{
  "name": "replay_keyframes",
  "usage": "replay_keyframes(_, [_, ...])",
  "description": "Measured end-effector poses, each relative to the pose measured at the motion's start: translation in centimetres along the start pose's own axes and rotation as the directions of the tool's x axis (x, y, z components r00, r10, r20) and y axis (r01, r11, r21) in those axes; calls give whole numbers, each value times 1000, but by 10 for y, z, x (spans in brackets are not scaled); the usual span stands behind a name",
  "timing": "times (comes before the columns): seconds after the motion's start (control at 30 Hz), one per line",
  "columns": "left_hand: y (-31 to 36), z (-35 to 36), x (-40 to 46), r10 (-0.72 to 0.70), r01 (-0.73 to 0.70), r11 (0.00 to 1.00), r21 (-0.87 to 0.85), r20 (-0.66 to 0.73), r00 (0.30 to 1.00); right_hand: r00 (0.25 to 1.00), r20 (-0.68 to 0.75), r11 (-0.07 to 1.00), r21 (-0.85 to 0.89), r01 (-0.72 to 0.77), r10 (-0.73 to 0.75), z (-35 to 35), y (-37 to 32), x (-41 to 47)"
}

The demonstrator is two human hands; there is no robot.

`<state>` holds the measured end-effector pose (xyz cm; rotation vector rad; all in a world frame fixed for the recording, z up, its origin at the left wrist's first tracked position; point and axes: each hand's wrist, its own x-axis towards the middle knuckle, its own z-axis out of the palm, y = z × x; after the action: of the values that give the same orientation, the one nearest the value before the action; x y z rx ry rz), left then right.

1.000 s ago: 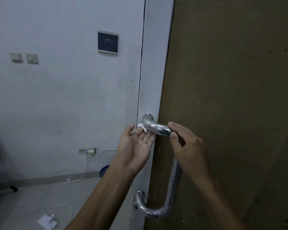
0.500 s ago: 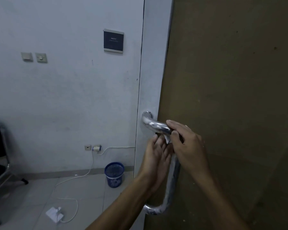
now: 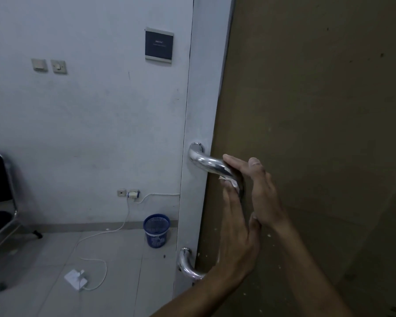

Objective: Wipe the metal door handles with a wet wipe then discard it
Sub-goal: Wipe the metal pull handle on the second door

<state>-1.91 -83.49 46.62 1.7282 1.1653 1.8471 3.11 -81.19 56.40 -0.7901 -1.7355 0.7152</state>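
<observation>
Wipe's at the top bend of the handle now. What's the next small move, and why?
Probably slide the left hand down the handle's vertical run, keeping the wet wipe pressed on. The wipe sits just under the upper bend, the right hand lies over that bend with straight fingers, and the lower curve near the bottom mount appears not yet reached.

Shiny silver handle, white wipe, brown door, blue mesh bin, pale grey wall
</observation>
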Motion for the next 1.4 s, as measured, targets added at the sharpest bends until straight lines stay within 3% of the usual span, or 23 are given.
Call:
replay_keyframes(0.3, [24,-7,52,-87,22,983,-182,-356,930,996,58,998,11,-62,61,-8,1,6])
replay_keyframes(0.4, [20,-38,87,-231,154,963,-223,-376,897,998,49,999,-10,-32,32,-5,0,4])
replay_keyframes(0.47, [11,-55,101,-258,179,952,-249,-333,907,999,44,999,-43,-17,18,-4,-1,3])
replay_keyframes(0.57, [1,-59,87,-66,18,988,-155,-313,947,999,37,1000,-30,-6,7,-3,0,2])
replay_keyframes(0.63, [-7,-53,69,165,-158,986,51,-249,954,1000,27,1000,-17,-7,7,-3,0,2])
replay_keyframes(0.73, [-21,-51,61,430,-381,834,400,-37,902,999,36,1000,-9,-12,12,-2,1,2])
replay_keyframes(0.8, [-24,-62,72,419,-346,786,513,-31,907,1000,22,1000,-17,-10,11,-2,1,2])
replay_keyframes(0.83, [-24,-70,80,376,-295,811,505,-64,924,1000,11,999,-31,-8,9,-2,1,3])
replay_keyframes(0.9, [-23,-89,95,263,-206,912,355,-120,957,1000,10,999,-46,-15,16,-1,2,2])
replay_keyframes(0.97, [-27,-106,108,216,-198,961,191,-75,974,1000,16,999,-30,-17,18,0,4,2])
replay_keyframes(1.07, [-25,-115,112,278,-289,945,152,90,956,1000,5,1000,-18,-15,15,3,6,3])
replay_keyframes(1.2, [-22,-117,110,460,-560,757,336,334,823,1000,-17,1000,5,3,-3,4,6,2])
replay_keyframes(1.4, [-26,-150,150,363,-562,752,344,496,789,998,-65,1000,0,24,-24,9,8,-2])
